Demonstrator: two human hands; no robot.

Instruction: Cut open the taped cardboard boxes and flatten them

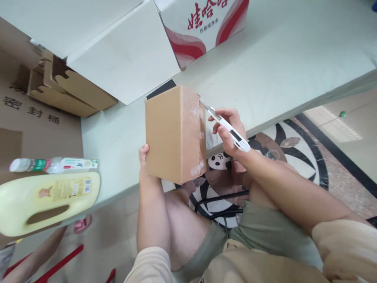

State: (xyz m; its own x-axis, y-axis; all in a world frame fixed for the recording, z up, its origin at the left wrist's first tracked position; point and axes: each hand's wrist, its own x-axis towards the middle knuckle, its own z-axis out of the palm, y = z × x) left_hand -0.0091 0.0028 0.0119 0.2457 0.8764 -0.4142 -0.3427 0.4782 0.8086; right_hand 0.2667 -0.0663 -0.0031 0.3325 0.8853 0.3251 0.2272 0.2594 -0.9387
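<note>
Cardboard box [173,133] sits centre frame, upright at the near edge of the pale green table [279,67], with its lower corner hanging past the edge over our lap. Our left hand [143,157] holds it at the lower left corner. We see only the thumb on the near face; the other fingers are behind the box, so we can't tell how they lie. Our right hand [228,129] has its fingers curled and pinching a white utility knife [226,125], index along the top. The blade tip touches the box's upper right edge, by the taped seam.

Around it:
- A dark flat device [161,89] is just behind the box and mostly hidden by it.
- A white board [123,59] lies behind that.
- A red-and-white carton [203,27] with printed characters stands further back, well apart from the box.
- Folded cardboard pieces [67,88] lie to the left on a big brown carton [29,118].
- A clear water bottle [53,165] lies on its side at the near left, just above a yellow jug [44,200], also on its side.
- Another person's arm [38,255] shows at the bottom left corner.

Nothing sits between the knife and the box.

Below the table edge we see a patterned floor with a panda [219,160].
</note>
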